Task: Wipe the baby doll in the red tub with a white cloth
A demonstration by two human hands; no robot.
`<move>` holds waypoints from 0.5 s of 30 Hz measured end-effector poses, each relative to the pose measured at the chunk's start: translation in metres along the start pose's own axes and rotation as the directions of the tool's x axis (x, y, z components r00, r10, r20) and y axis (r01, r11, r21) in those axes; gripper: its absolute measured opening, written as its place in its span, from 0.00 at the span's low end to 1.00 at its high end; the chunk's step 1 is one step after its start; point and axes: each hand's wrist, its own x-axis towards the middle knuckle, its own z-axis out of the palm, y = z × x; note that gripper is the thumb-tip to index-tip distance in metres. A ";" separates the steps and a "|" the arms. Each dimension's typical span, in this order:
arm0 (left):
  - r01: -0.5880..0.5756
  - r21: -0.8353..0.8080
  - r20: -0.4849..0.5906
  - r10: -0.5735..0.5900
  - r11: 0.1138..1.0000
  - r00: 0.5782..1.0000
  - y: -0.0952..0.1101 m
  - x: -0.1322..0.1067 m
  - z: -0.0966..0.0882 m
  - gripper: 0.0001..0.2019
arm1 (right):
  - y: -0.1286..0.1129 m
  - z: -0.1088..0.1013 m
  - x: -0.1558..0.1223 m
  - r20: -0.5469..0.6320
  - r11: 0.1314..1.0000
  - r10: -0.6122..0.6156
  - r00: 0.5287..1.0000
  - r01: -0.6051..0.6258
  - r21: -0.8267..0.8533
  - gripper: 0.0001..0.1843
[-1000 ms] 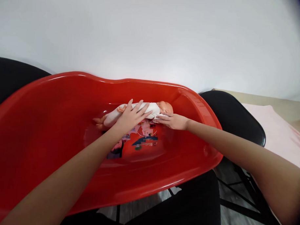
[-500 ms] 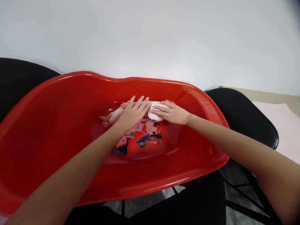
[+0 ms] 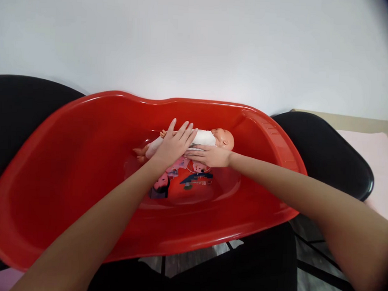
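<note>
A baby doll (image 3: pixel 205 138) in white clothing lies on its back in a red baby bathtub (image 3: pixel 69 158), its head to the right and bare feet to the left. My left hand (image 3: pixel 175 145) lies across the doll's middle, fingers spread and straight. Along the doll's near side, my right hand (image 3: pixel 209 156) rests with fingers stretched out toward my left hand; what is under its palm is hidden. Shallow water seems to cover the printed picture (image 3: pixel 193 177) on the tub's floor.
Black chairs stand at the left (image 3: pixel 23 110) and right (image 3: pixel 330 154) of the tub. A white wall (image 3: pixel 197 43) rises behind it. Pale pink paper or cloth (image 3: pixel 380 169) lies at the far right.
My right hand has slid from the doll's upper chest and head down to its near side, uncovering the head and white chest. My left hand stays over the doll's middle.
</note>
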 end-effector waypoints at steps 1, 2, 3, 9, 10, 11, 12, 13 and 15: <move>0.001 -0.003 -0.012 -0.001 1.000 1.000 -0.002 -0.001 0.002 0.28 | 0.000 -0.003 0.011 0.007 1.000 0.008 1.000 -0.007 -0.024 0.34; 0.008 -0.004 -0.029 -0.009 1.000 1.000 -0.004 -0.003 0.004 0.28 | 0.001 -0.005 0.017 0.009 0.999 0.021 1.000 -0.020 -0.043 0.35; 0.020 -0.005 -0.049 -0.021 1.000 0.999 -0.006 -0.004 0.007 0.28 | 0.003 -0.006 0.016 0.004 0.998 0.036 0.999 -0.036 -0.054 0.36; 0.065 -0.031 -0.096 -0.068 0.997 0.993 -0.012 -0.007 0.013 0.29 | 0.007 0.000 -0.058 -0.092 0.992 0.125 0.988 -0.124 0.018 0.40; 0.069 -0.042 -0.088 -0.072 0.997 0.993 -0.012 -0.007 0.012 0.29 | 0.005 0.002 -0.069 -0.100 0.992 0.125 0.987 -0.122 0.033 0.40; 0.073 -0.057 -0.083 -0.077 0.996 0.994 -0.012 -0.006 0.011 0.28 | 0.001 0.005 -0.075 -0.104 0.993 0.118 0.988 -0.114 0.044 0.40; 0.078 -0.074 -0.080 -0.084 0.994 0.993 -0.011 -0.006 0.010 0.28 | -0.005 0.008 -0.078 -0.105 0.993 0.110 0.988 -0.105 0.052 0.40; 0.083 -0.091 -0.081 -0.090 0.992 0.993 -0.011 -0.006 0.010 0.28 | -0.011 0.011 -0.077 -0.102 0.994 0.103 0.989 -0.097 0.057 0.38; 0.096 -0.121 -0.082 -0.106 0.988 0.991 -0.011 -0.006 0.009 0.28 | -0.023 0.016 -0.061 -0.079 0.995 0.080 0.994 -0.075 0.058 0.34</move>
